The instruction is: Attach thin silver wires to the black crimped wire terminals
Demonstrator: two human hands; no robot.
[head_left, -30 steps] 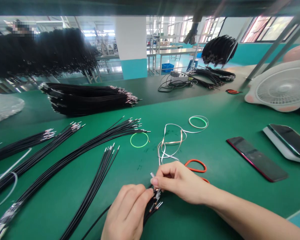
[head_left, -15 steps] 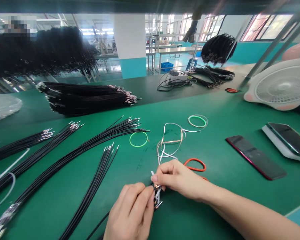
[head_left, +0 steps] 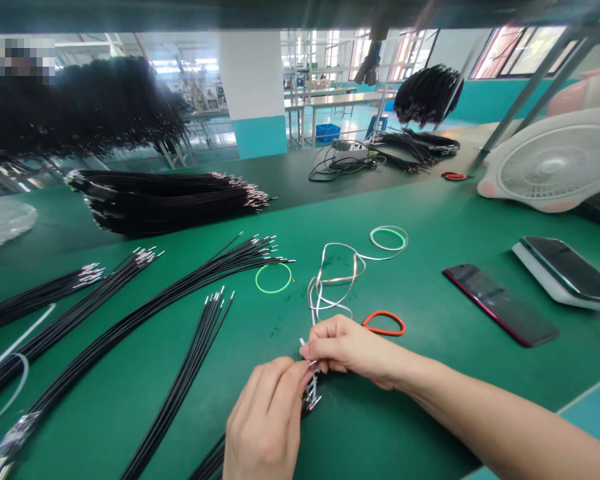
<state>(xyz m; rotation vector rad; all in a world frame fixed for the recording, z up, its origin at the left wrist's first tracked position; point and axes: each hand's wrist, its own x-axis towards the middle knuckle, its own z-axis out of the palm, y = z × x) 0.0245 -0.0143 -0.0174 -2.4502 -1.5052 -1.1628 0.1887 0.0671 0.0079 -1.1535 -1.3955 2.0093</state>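
Note:
My left hand (head_left: 267,413) is closed around black cables (head_left: 209,460) whose metal-tipped ends stick out past its fingers. Close against those fingertips, my right hand (head_left: 347,348) pinches a thin white strip (head_left: 303,342), and a short end of it pokes up above the thumb. White and copper-coloured strip (head_left: 325,307) trails in loose loops from behind my right hand toward a coil (head_left: 406,241) with a green inner ring. Fingers hide the exact contact between strip and cable tips. To the left lies a small bundle of black cables (head_left: 185,380) with silvery ends.
Longer black cable bundles (head_left: 130,327) spread across the left side. A thick cable coil (head_left: 170,203) lies behind them. Around my hands are a green ring (head_left: 273,293) and an orange loop (head_left: 384,333). On the right sit a phone (head_left: 500,303), another dark-screened device (head_left: 575,267) and a white fan (head_left: 555,160).
The whole view has shifted slightly. My hands stay together at the cable tips, with the left turned a little and the fingers moved slightly along the strip.

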